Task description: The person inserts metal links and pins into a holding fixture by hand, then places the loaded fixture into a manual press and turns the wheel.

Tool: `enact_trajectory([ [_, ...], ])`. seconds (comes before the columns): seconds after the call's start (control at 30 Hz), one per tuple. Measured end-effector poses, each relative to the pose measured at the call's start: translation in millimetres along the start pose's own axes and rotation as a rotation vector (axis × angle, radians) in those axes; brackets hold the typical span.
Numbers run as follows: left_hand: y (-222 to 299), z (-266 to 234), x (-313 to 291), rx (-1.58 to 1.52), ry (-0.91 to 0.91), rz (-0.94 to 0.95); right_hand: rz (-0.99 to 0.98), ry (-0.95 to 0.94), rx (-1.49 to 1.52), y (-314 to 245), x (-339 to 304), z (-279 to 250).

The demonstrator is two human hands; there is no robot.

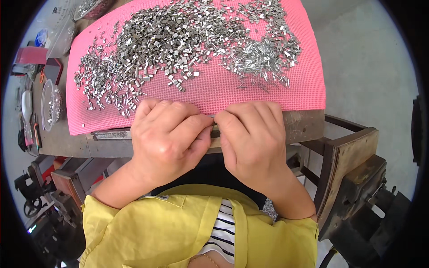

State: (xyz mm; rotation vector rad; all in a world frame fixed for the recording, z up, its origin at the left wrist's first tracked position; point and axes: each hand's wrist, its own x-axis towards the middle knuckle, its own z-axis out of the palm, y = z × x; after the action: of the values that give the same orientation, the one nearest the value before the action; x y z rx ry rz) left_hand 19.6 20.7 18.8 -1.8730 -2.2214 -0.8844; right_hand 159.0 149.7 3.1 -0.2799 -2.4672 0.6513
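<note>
At the front edge of the pink textured mat (196, 99), my left hand (167, 134) and my right hand (254, 140) sit side by side, thumbs and forefingers nearly meeting. Both are closed in a pinch. Between the fingertips a small dark spot shows, but whatever they grip is too small and hidden to name. Beyond them a wide heap of small grey metal blocks (156, 40) spreads over the mat. To its right lies a pile of thin silver pins (259, 58). A flat metal bar (111, 135) pokes out left of my left hand along the table edge.
A clear plastic tub (52, 105) of small metal pieces stands left of the mat, with a clear bag (60, 35) behind it. Tools lie at the far left. A wooden-topped stand (346, 165) adjoins the table at right, and machinery (40, 196) stands at lower left.
</note>
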Motion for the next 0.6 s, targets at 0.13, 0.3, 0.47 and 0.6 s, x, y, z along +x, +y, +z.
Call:
enact_trajectory([
  [0.13, 1, -4, 1, -0.012, -0.051, -0.059, -0.031, 0.031, -0.037, 2, -2, 3],
  [0.3, -1, -3, 1, -0.065, -0.042, -0.133, 0.028, -0.002, 0.015, -1, 0, -5],
  [0.47, -2, -8, 2, -0.172, -0.125, -0.219, 0.041, 0.01, 0.044, 5, 0, -5],
  [0.6, -4, -11, 0, -0.219, -0.134, -0.212, -0.002, 0.018, 0.081, 8, -2, -4],
])
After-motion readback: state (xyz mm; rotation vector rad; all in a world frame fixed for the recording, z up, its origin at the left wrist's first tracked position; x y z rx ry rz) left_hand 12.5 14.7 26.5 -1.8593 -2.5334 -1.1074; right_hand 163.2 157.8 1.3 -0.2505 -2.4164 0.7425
